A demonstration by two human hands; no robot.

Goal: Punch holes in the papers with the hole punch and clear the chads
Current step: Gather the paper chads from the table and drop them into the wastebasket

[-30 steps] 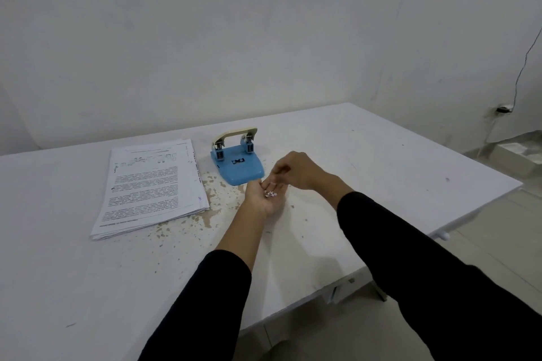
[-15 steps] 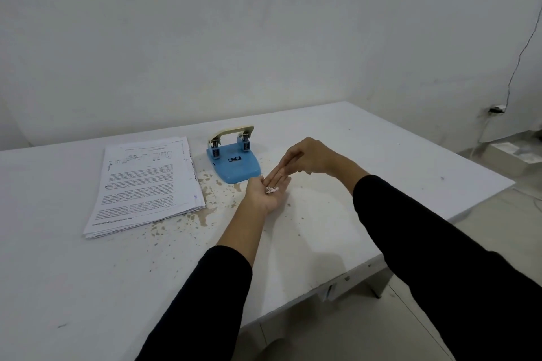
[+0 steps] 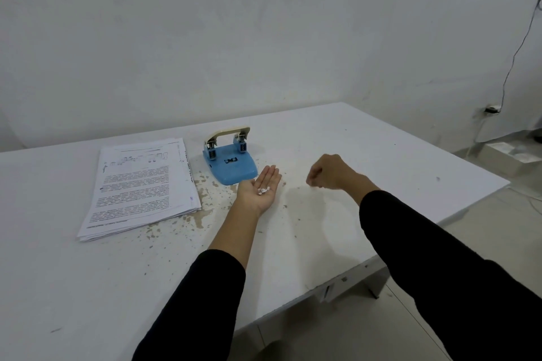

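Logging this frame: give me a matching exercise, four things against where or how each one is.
Things:
1. hole punch
2. papers
3. chads
4. right hand

States:
A. fingers curled, over the table
B. stacked, left of the punch
C. lying on the palm of the left hand
D. blue base, standing upright

Pairs: 1-D, 2-B, 3-C, 4-A

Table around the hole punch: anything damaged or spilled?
Yes. The white table top is flaked into brown patches between the paper stack and the blue hole punch; a few specks lie scattered right of the left hand.
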